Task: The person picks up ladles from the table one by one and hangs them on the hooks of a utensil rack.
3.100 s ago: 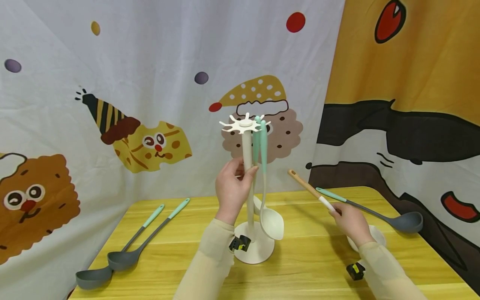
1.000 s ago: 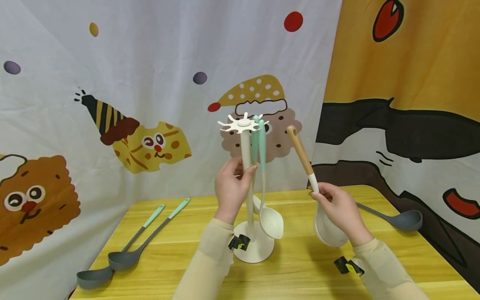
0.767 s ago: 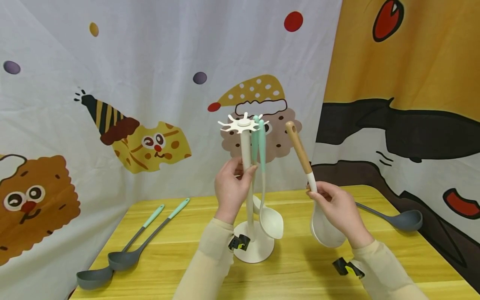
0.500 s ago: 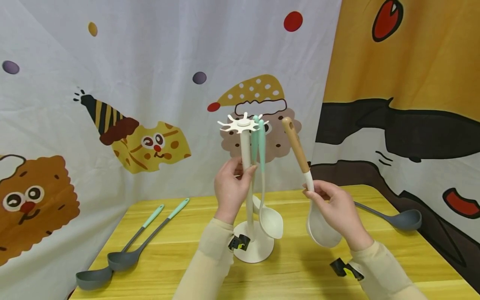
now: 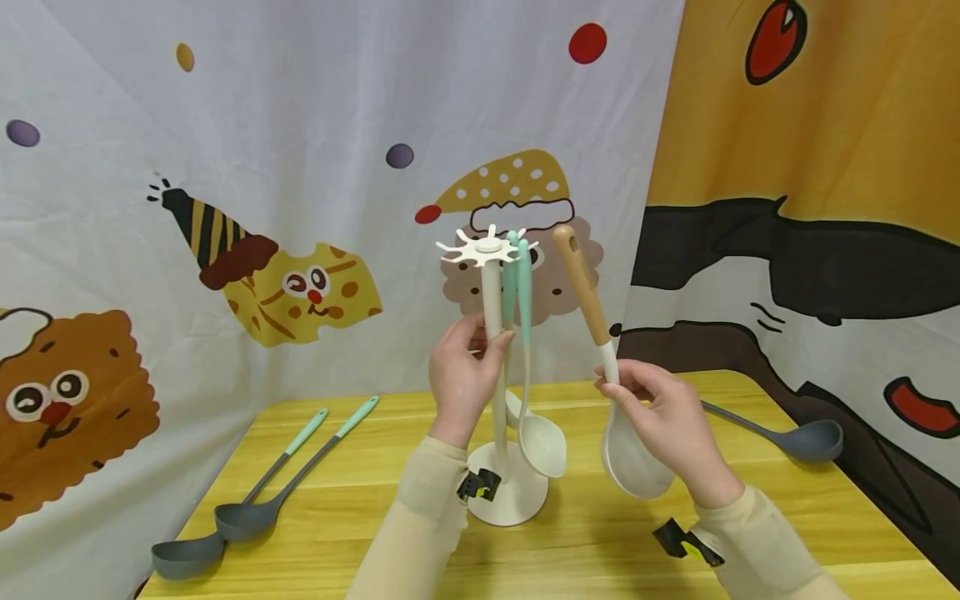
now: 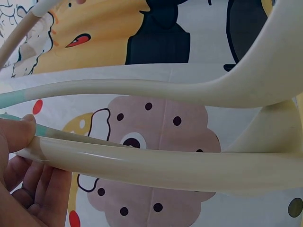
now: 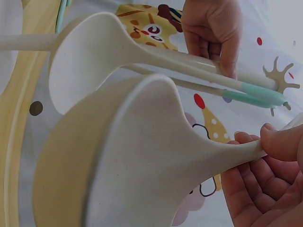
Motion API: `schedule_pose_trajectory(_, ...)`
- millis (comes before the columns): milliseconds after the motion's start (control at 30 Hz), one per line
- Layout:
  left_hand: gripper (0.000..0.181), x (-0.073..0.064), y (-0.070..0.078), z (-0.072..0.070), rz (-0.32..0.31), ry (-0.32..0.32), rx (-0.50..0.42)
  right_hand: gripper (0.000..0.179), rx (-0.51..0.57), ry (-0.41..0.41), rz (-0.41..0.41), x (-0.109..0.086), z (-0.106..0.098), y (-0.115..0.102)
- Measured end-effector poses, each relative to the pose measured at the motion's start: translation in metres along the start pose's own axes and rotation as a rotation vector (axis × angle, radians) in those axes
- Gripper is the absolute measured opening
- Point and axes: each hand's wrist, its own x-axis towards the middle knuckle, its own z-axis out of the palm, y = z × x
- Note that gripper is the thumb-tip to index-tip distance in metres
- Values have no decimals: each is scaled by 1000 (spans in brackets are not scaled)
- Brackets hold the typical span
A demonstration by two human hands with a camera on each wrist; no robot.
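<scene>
My left hand (image 5: 467, 375) grips the post of a white utensil stand (image 5: 491, 292), which has a round base and a ring of hooks on top. Two white ladles with mint handles hang on its right side; the nearer ladle (image 5: 543, 446) shows its bowl, while the other is partly hidden behind it. To the right, my right hand (image 5: 671, 425) pinches the white neck of a ladle with a wooden handle (image 5: 581, 283). This ladle is raised with its handle up, leaning left towards the hooks but apart from them. Its white bowl (image 7: 137, 151) fills the right wrist view.
Two grey ladles with mint handles lie at the table's left, one bowl (image 5: 247, 521) overlapping the other ladle (image 5: 187, 557). Another grey ladle (image 5: 810, 442) lies at the right, behind my right hand. The wooden table (image 5: 337, 500) ends at a printed cloth backdrop (image 5: 315, 167).
My right hand has lifted the wooden-handled ladle from the table's right side, tilted it upright and brought it left towards the stand. My left hand has stayed on the post.
</scene>
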Motion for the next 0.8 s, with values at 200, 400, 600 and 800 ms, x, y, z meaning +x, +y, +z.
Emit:
schedule_pose_trajectory(200,23,0,1,0,-8,-5,0,14,18,-4,-3,0,2,-5)
schedule_pose_trajectory(400,24,0,1,0,-10,-6,-1,16,43,-4,-13,-1,3,-11)
schedule_pose_trajectory(600,25,-1,2,-1,-12,-10,-6,17,64,-19,-10,-3,5,-17)
schedule_pose_trajectory(800,25,-1,1,-1,-5,-8,-9,16,98,-16,-12,-4,9,-25)
